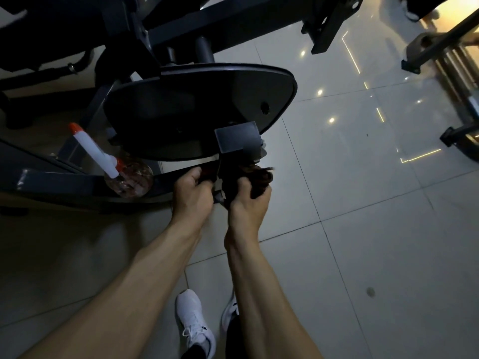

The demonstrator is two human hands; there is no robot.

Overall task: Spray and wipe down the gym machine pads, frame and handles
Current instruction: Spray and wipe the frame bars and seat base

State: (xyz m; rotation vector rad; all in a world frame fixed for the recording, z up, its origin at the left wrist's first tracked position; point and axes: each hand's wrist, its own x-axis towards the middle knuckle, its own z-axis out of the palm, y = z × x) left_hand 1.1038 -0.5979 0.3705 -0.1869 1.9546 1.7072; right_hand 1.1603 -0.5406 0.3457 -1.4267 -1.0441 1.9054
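Under the seat pad (197,110), the left hand (191,189) and right hand (248,202) both clenched 1 dark cloth (260,181) against the frame post (237,138) — seemingly to scrub round it — while the spray bottle (129,178) stood aside, left.

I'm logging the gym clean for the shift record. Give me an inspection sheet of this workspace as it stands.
Surface: glossy pale floor tiles reflecting lights.
Job's things: dark cloth bunched at the post under the seat pad; spray bottle beside the lower frame bar, apart from the hands.
Clutter: nothing seen.
Hands: left hand and right hand both grip the cloth.
Cables: nothing seen.
Surroundings: other machines at right; white shoes below.
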